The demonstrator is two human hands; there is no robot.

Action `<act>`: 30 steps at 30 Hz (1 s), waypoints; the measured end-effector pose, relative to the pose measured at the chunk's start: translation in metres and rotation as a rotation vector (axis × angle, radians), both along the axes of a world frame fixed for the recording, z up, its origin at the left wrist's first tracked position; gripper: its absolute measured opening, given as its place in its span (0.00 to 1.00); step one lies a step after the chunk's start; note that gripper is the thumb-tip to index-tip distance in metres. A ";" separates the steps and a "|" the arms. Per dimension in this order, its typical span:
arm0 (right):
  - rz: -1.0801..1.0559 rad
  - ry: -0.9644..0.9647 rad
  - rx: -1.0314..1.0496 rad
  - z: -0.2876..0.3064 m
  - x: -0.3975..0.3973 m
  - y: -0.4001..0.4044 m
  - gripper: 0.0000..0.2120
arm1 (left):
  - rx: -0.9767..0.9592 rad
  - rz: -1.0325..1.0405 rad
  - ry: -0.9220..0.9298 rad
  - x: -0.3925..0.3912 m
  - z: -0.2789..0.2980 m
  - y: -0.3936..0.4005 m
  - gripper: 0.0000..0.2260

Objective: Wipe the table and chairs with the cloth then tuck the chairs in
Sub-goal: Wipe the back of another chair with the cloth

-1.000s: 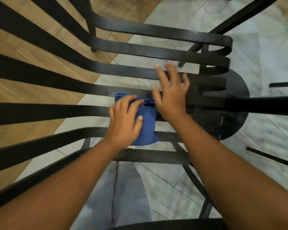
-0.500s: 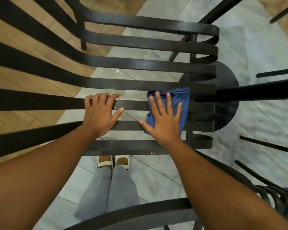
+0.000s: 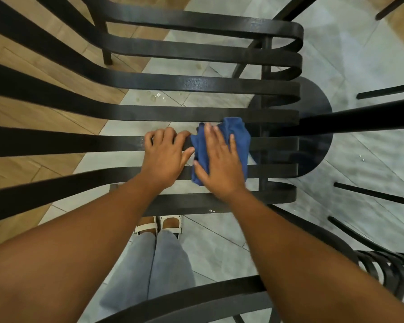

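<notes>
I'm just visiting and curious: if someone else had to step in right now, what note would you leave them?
Right hand: flat, fingers straight, pressing the blue cloth onto the black chair slats.
Left hand: beside the cloth, fingers curled over one slat, steadying the chair.
Done: cannot tell from this view which slats are already wiped; the cloth is on the middle slats near the seat's front edge.
Left: finish this chair, wipe the other chairs and the table, then tuck the chairs in. The tabletop is not clearly in view.
</notes>
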State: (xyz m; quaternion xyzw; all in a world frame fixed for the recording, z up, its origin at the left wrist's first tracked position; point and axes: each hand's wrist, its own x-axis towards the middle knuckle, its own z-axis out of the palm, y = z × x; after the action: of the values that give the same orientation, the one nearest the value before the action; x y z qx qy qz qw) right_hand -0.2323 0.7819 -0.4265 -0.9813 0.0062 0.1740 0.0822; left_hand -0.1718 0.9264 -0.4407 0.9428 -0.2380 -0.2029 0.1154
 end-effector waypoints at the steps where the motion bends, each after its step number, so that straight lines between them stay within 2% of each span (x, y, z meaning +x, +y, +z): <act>1: -0.013 -0.019 -0.003 0.000 -0.004 -0.015 0.35 | 0.005 -0.004 0.002 0.000 -0.001 0.001 0.23; 4: -0.185 -0.039 -0.139 0.001 -0.017 -0.065 0.36 | 0.006 -0.003 0.000 0.000 -0.001 0.001 0.20; 7: -0.313 -0.032 -0.183 0.004 -0.023 -0.094 0.31 | 0.014 0.005 0.000 0.000 0.001 -0.001 0.20; 12: -0.786 -0.055 -0.185 0.003 -0.009 -0.050 0.25 | 0.030 0.009 0.017 -0.002 0.002 -0.003 0.21; 15: -0.738 -0.002 -0.156 0.002 0.002 -0.006 0.25 | 0.042 0.009 0.010 -0.002 -0.001 -0.003 0.21; 19: -0.488 0.100 -0.099 0.002 0.003 0.041 0.30 | 0.031 0.029 -0.037 -0.003 -0.005 -0.002 0.26; 24: -0.201 -0.042 -0.012 0.004 -0.012 -0.013 0.30 | -0.006 -0.028 -0.087 -0.002 -0.003 0.003 0.24; 26: -0.265 -0.028 -0.029 0.009 -0.020 -0.043 0.30 | -0.005 -0.026 -0.055 -0.002 -0.002 0.004 0.23; 30: -0.600 -0.039 -0.067 0.019 -0.019 -0.056 0.33 | -0.009 -0.014 -0.030 -0.001 -0.001 0.003 0.21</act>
State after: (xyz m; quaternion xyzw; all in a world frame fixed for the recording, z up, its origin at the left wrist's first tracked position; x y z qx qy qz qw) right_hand -0.2516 0.7255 -0.4079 -0.9410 0.3000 0.1227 0.0977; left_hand -0.1731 0.9293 -0.4418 0.9435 -0.2473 -0.1885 0.1147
